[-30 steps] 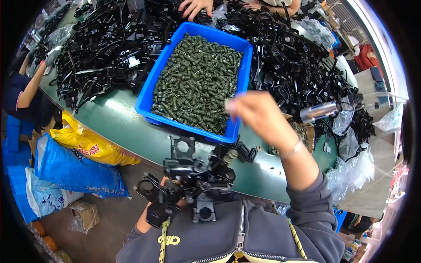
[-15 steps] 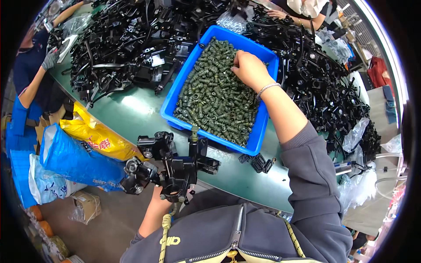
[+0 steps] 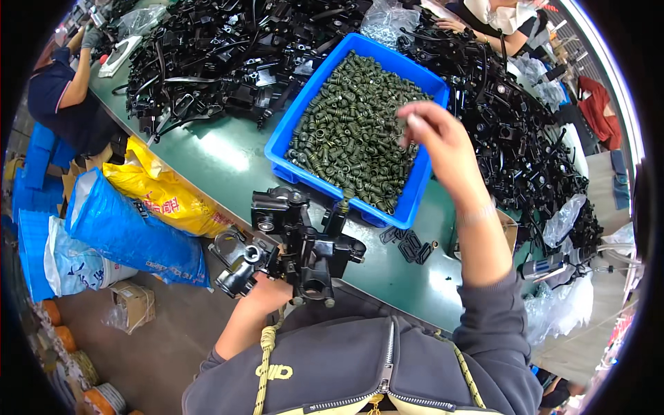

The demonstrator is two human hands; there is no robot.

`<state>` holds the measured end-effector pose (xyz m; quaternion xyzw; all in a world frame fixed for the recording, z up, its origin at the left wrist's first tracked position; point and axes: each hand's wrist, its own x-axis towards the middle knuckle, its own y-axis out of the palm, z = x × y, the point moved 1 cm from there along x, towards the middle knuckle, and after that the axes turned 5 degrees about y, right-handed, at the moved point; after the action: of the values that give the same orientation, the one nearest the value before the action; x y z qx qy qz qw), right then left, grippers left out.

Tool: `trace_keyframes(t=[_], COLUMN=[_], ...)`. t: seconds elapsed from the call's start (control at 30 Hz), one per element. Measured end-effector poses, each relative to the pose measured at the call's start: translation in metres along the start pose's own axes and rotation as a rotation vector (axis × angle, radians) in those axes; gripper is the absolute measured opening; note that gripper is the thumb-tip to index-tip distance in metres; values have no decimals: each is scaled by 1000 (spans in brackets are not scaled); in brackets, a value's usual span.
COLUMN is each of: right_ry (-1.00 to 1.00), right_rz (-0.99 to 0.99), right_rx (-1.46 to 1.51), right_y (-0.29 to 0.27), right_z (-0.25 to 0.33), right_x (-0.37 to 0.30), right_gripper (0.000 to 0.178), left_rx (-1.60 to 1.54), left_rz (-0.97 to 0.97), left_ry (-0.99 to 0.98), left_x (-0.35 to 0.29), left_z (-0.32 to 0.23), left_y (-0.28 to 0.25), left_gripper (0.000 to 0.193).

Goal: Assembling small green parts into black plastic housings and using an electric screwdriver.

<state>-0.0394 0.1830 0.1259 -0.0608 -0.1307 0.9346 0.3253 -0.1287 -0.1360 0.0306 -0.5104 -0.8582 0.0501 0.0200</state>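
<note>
Glossy black ring-ended metal brackets (image 3: 299, 232) partly hide the bare left hand (image 3: 271, 292); the bare right hand (image 3: 437, 135) is blurred; the top edge crops a co-worker in black and white (image 3: 505, 19)

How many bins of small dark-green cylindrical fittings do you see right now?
1: the blue rectangular plastic bin on the green table, partly covered by the bare right hand.

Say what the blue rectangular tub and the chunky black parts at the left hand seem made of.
The blue rectangular tub looks like smooth plastic: even colour, rounded moulded rim. The chunky black parts look like glossy painted metal, from sharp highlights, though plastic is possible.
</note>
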Motion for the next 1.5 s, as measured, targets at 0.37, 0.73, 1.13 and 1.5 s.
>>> trace_keyframes(t=[0.37, 0.73, 1.13, 1.5], right_ry=[-390, -437, -343, -238], right_rz=[159, 229, 223, 130], right_rx=[-420, -321, -362, -431], right_y=[13, -22, -20, -10], right_z=[43, 39, 33, 29], right_x=[-139, -153, -158, -165], right_gripper=[25, 24, 21, 19], left_rx=[425, 368, 26, 124], left_rz=[298, 405, 274, 344], left_ry=[35, 118, -12, -14], left_x=[22, 22, 22, 23], left_z=[-39, -24, 7, -21], left_y=[45, 62, 74, 65], left_gripper=[45, 54, 38, 46])
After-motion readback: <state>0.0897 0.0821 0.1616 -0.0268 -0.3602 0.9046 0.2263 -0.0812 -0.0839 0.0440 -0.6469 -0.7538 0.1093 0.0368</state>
